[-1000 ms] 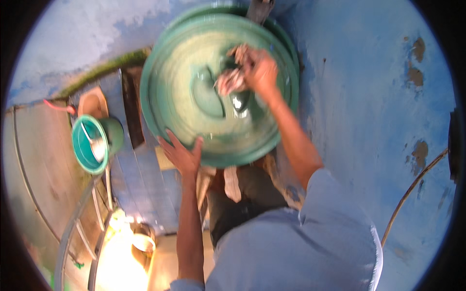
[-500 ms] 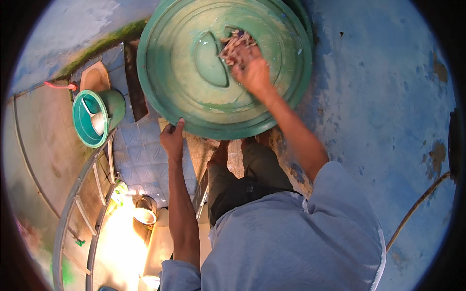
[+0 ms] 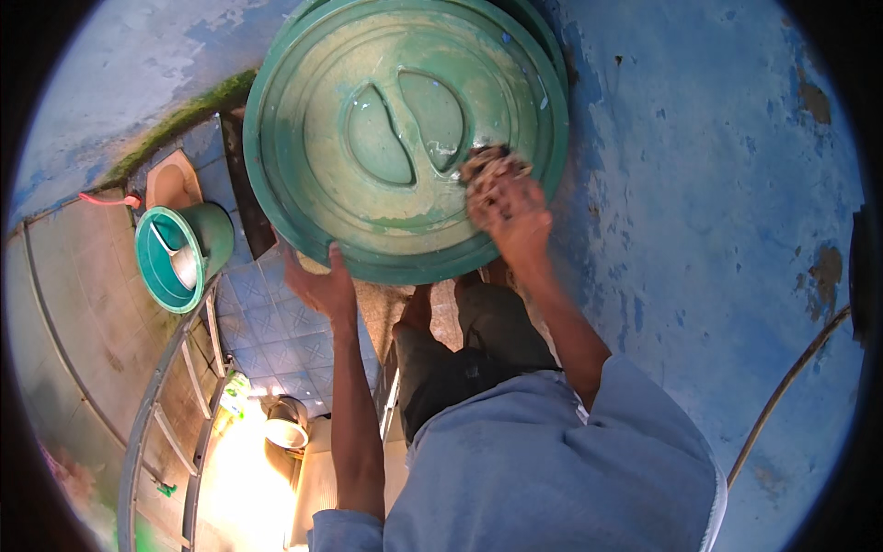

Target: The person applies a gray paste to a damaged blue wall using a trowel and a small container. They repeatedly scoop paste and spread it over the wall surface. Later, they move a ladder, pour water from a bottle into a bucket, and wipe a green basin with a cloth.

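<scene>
A large round green plastic lid (image 3: 368, 207), with two curved recesses in its middle, lies on top of a green container, mostly hidden beneath it. My right hand (image 3: 517, 213) is closed around a bunched, shaggy brown rag (image 3: 492, 170), which presses on the lid right of the recesses. Wet, whitish spots show on the lid near the rag. At the lid's near-left rim is my left hand (image 3: 322, 285), its thumb resting on the edge and its fingers spread apart, partly beyond the rim.
To the left, a green bucket (image 3: 216, 235) holds a white dipper (image 3: 184, 267). A metal railing (image 3: 138, 414) curves along the lower left, near a small pail (image 3: 287, 423) in bright light. On the right rises a peeling blue wall (image 3: 699, 230) with a hose (image 3: 782, 405).
My right hand has moved the rag from the recesses toward the lid's near-right side. The left hand's fingers have spread wider at the rim. The whole view has shifted slightly.
</scene>
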